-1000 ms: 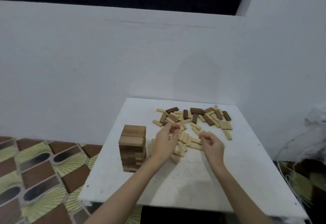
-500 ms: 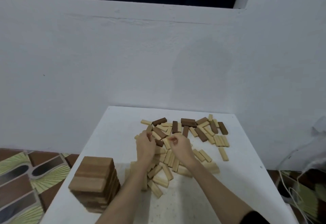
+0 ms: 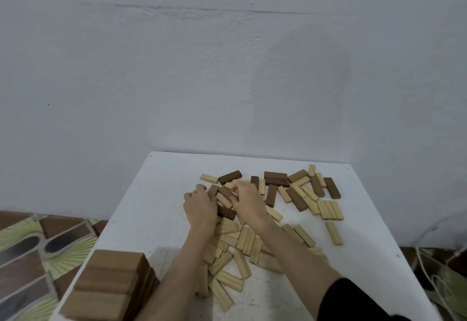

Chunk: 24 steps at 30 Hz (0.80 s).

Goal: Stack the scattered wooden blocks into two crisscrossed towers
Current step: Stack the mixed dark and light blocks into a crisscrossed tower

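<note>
Both hands have reached further into the scattered blocks [image 3: 298,194] — left hand [image 3: 201,207] and right hand [image 3: 246,203] curl over dark blocks [image 3: 225,192], seemingly gripping them, beside the tower [image 3: 108,288].

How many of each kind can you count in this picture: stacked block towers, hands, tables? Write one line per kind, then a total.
stacked block tower: 1
hands: 2 (left hand, right hand)
white table: 1
Total: 4
</note>
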{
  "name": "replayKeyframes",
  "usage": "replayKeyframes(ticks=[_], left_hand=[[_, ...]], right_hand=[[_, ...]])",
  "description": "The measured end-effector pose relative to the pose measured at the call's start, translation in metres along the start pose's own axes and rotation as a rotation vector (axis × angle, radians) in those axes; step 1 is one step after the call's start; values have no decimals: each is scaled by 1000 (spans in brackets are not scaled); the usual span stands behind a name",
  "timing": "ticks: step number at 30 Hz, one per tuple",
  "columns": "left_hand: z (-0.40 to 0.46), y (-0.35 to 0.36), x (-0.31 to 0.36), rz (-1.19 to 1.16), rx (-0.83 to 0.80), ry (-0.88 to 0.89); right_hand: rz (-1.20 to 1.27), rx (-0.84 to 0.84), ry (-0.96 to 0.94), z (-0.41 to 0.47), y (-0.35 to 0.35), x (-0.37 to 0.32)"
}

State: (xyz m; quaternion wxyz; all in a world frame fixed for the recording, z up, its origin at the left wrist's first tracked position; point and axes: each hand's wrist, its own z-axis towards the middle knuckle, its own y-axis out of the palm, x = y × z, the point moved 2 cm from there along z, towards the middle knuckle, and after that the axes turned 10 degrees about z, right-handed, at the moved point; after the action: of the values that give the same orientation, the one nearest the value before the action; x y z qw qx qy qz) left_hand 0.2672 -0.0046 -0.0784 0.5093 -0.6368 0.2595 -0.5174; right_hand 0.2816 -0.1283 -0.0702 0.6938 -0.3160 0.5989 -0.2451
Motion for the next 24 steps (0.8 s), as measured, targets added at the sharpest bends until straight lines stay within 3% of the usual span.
replayKeyframes(ticks=[9, 14, 16, 18, 21, 24], left_hand=[[-13, -24, -1, -494, 158, -52], [-16, -21, -8, -529, 20, -265], [-19, -19, -8, -553, -36, -241], [-21, -19, -5, -450, -81, -117], [-24, -19, 2, -37, -128, 108], [-27, -13, 7, 155, -192, 192]], right_hand=[[-21, -72, 117, -1, -2, -4], [159, -38, 244, 4, 2, -6], [256, -2, 246, 2, -5, -5], [389, 43, 268, -4, -16, -4], [681, 107, 350, -23, -36, 1], [864, 172, 455, -39, -48, 15]])
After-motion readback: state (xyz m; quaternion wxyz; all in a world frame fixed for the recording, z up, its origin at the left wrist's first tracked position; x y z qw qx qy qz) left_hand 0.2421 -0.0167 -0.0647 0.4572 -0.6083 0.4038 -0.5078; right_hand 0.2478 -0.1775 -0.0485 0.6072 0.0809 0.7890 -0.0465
